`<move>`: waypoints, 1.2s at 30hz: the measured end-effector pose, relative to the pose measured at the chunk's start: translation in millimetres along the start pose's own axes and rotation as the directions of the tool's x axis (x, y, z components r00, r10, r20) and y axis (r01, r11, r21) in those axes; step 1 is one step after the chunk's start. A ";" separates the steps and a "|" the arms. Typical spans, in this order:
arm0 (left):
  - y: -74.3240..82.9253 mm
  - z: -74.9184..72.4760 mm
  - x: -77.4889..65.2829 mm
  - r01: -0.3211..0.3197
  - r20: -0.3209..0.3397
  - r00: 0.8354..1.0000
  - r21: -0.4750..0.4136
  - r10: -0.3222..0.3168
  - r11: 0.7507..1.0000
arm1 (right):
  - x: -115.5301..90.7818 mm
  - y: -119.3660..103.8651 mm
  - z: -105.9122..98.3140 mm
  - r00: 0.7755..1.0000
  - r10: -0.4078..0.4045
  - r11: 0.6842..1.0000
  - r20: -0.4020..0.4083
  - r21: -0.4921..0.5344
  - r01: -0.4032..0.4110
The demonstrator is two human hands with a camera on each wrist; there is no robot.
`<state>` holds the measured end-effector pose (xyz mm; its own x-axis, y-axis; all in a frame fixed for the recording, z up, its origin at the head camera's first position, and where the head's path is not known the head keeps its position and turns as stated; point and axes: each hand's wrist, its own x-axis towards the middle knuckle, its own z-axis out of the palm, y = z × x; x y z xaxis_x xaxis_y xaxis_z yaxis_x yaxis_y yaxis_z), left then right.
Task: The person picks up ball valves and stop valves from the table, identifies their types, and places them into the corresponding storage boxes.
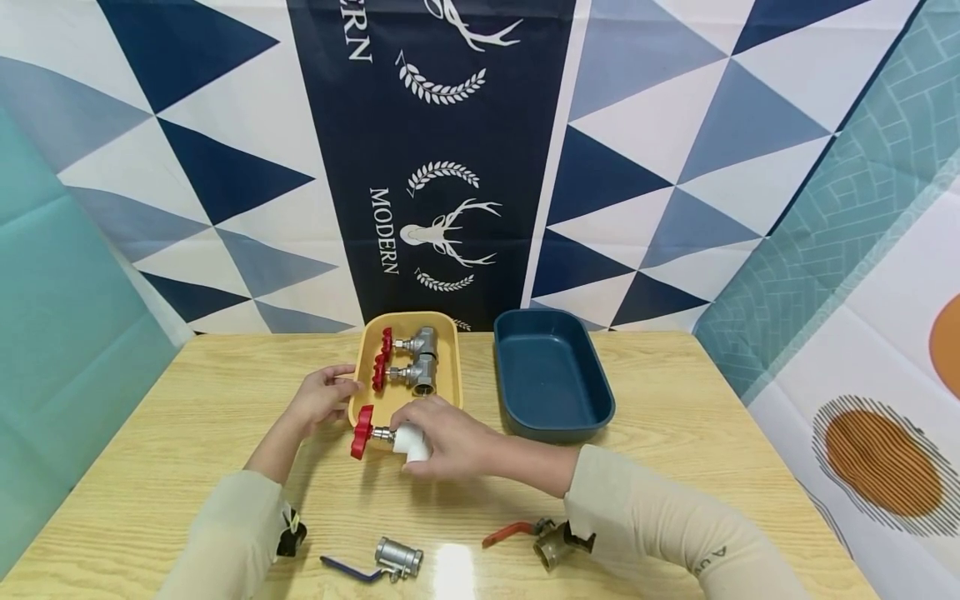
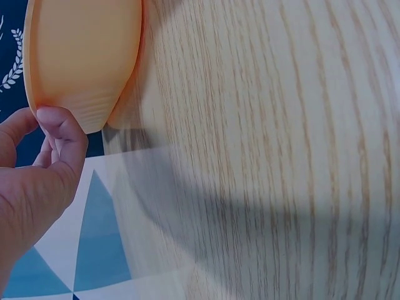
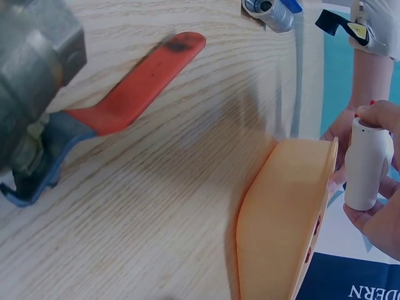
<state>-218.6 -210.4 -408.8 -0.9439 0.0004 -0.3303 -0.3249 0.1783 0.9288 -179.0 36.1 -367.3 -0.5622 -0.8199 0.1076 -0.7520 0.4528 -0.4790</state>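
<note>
My right hand (image 1: 450, 437) grips a white plastic valve (image 1: 411, 440) with a red wheel handle (image 1: 362, 432), above the near end of a yellow tray (image 1: 455, 350). In the right wrist view, the thumb and fingers close round the white body (image 3: 364, 165). At the tray's left side, my left hand (image 1: 324, 396) pinches the rim; the left wrist view shows its thumb and finger at the edge of the tray (image 2: 87, 50). Inside the tray lie two metal valves (image 1: 422, 372) with red wheel handles, one behind the other.
Right of the yellow tray stands a dark blue tray (image 1: 555, 429). Nearer me lie a silver ball valve (image 1: 399, 557) with a blue lever and a brass-coloured ball valve (image 1: 551, 546) with a red lever, partly under my right sleeve. Patterned cloth hangs behind the wooden table (image 1: 225, 375).
</note>
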 end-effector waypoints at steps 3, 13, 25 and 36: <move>0.3 0.1 0.4 0.002 -0.001 1.000 -0.003 -0.002 1.000 | 0.1 1.9 -0.9 1.000 -0.003 1.000 -0.004 -0.006 0.003; -0.5 0.1 2.3 -0.001 -0.012 1.000 0.009 0.001 1.000 | 0.0 4.5 -5.7 1.000 0.020 1.000 -0.012 -0.009 -0.020; -2.4 -0.7 1.1 -0.006 -0.007 1.000 0.000 0.006 1.000 | 0.8 12.3 -4.1 0.999 0.021 1.000 -0.035 -0.002 -0.021; -2.2 -0.6 1.2 -0.003 -0.002 1.000 -0.009 0.003 1.000 | 8.9 18.8 -4.2 0.996 0.079 0.997 -0.040 0.022 -0.078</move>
<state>-219.0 -211.3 -411.2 -0.9450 -0.0013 -0.3272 -0.3227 0.1691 0.9313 -199.6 38.8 -371.7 -0.6328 -0.7673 0.1039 -0.6984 0.5075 -0.5047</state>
